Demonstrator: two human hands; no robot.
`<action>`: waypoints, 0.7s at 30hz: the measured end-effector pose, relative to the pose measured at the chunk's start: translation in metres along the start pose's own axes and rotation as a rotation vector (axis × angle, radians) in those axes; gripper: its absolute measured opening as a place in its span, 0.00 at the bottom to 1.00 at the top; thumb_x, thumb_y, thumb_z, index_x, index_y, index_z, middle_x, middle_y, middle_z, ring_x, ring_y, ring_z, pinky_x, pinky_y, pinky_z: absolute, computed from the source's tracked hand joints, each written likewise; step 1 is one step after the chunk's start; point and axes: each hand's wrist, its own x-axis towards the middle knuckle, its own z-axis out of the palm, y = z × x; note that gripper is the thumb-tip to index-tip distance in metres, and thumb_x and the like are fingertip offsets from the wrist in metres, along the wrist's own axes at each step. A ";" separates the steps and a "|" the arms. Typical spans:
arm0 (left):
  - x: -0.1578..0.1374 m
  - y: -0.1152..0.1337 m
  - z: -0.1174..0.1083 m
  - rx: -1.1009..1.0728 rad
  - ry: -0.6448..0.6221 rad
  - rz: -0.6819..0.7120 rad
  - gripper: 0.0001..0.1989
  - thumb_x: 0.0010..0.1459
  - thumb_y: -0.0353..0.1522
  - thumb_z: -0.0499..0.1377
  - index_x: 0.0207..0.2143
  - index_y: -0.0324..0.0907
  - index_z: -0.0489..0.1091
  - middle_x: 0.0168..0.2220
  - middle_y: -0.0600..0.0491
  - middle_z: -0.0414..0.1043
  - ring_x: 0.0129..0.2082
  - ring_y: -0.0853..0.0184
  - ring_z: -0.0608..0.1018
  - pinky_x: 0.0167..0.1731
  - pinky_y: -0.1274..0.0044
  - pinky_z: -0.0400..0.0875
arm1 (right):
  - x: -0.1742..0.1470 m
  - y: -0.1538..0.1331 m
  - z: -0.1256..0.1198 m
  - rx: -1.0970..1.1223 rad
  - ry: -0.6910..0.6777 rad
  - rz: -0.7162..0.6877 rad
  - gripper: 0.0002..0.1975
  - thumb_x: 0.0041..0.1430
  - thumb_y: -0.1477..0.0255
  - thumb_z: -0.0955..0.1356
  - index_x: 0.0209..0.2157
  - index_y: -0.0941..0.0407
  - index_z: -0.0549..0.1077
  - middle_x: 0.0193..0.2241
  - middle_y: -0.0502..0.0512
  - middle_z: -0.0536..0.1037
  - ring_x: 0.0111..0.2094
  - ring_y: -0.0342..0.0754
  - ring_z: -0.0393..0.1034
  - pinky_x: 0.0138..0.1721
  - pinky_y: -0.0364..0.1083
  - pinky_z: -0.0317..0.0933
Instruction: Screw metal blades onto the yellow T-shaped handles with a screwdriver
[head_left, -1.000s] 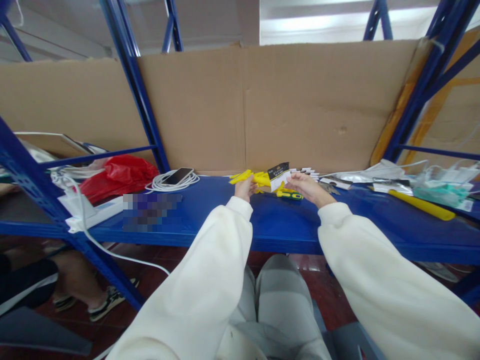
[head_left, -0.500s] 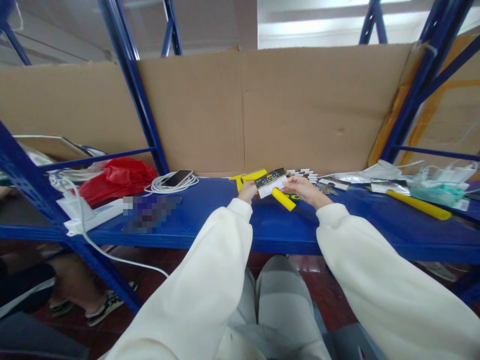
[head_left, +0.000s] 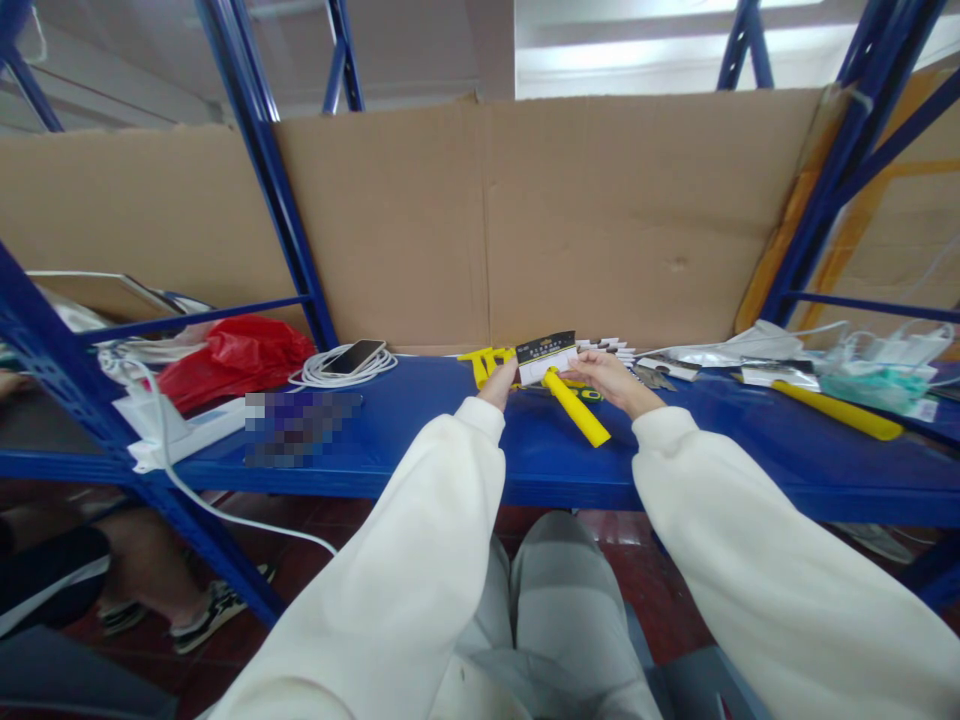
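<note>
Between my hands is a yellow-handled scraper (head_left: 577,408), its head end covered by a black-and-white card sleeve (head_left: 546,352). Its handle points toward me and to the right, over the blue shelf. My left hand (head_left: 501,383) is closed at the left edge of the card, most of its fingers hidden behind it. With thumb and fingers, my right hand (head_left: 606,376) pinches the card's right edge, just above the handle. Yellow tools (head_left: 484,362) lie behind my left hand. A yellow-and-black handle (head_left: 589,394) shows beneath my right hand.
White-and-dark card pieces (head_left: 616,348) lie behind my right hand. Another yellow-handled scraper (head_left: 836,410) rests at the right. Leftward are a phone (head_left: 357,356) on a coiled white cable (head_left: 306,372), a red bag (head_left: 232,360) and a power strip (head_left: 214,428). Cardboard (head_left: 600,220) walls the back.
The scraper's handle has swung down toward me, and more of its length shows. The card has turned more level. My left hand has shifted slightly right, while the right stays nearly in place.
</note>
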 end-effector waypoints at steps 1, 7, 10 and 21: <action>-0.001 0.001 0.001 -0.049 -0.004 0.018 0.13 0.64 0.40 0.55 0.33 0.44 0.75 0.32 0.50 0.80 0.38 0.62 0.80 0.47 0.67 0.72 | 0.000 0.000 0.000 0.003 -0.003 0.002 0.10 0.57 0.79 0.75 0.27 0.56 0.72 0.26 0.52 0.82 0.32 0.45 0.81 0.50 0.48 0.74; -0.008 0.010 0.006 -0.282 -0.045 0.040 0.15 0.59 0.45 0.60 0.32 0.43 0.77 0.28 0.48 0.79 0.37 0.58 0.81 0.36 0.71 0.75 | -0.002 -0.001 0.002 0.019 -0.018 0.002 0.09 0.56 0.80 0.75 0.26 0.57 0.74 0.30 0.53 0.83 0.33 0.44 0.81 0.53 0.48 0.72; -0.008 0.011 0.006 -0.289 -0.017 -0.003 0.12 0.60 0.41 0.59 0.31 0.43 0.77 0.26 0.50 0.79 0.34 0.59 0.82 0.36 0.72 0.76 | -0.001 0.000 0.000 0.013 -0.016 -0.008 0.10 0.55 0.78 0.76 0.25 0.57 0.73 0.29 0.54 0.83 0.33 0.45 0.81 0.54 0.48 0.71; -0.004 0.009 -0.004 -0.232 0.006 -0.074 0.14 0.61 0.40 0.57 0.25 0.44 0.72 0.27 0.48 0.78 0.30 0.61 0.81 0.28 0.74 0.70 | 0.000 0.000 -0.001 -0.023 0.047 -0.015 0.11 0.53 0.78 0.77 0.25 0.56 0.73 0.26 0.51 0.81 0.30 0.45 0.80 0.51 0.50 0.73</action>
